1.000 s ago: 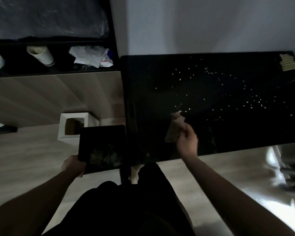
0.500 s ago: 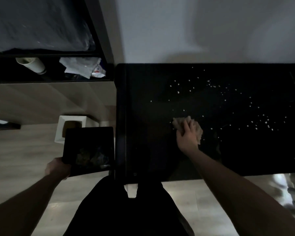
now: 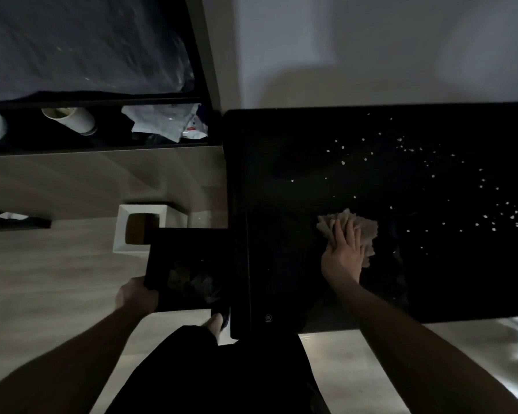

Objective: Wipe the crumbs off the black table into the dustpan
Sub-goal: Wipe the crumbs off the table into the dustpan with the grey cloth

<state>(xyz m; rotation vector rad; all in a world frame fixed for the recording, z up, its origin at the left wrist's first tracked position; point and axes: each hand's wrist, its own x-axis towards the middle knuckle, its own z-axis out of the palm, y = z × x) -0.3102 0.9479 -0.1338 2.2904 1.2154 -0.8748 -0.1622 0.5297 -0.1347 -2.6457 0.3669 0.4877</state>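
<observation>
Most of what we are seeing is the black tabletop [image 3: 281, 204], with pale crumbs [image 3: 431, 174] scattered well out to the right and far side of it. We are holding the dustpan [image 3: 189, 264] against its left edge with our left hand [image 3: 136, 295], grip closed on the pan's near corner. Our right hand [image 3: 344, 252] is pressing flat, fingers spread, on a crumpled cloth [image 3: 365, 228] lying on the tabletop. We are judging that a quick sweep could flick crumbs over the far edge or past the pan's lip onto the floor [image 3: 42, 279], since the pan is covering only part of that edge. A white bin [image 3: 123, 228] is standing just behind the pan; a shelf [image 3: 96, 144] is holding a tipped cup [image 3: 72, 119].
</observation>
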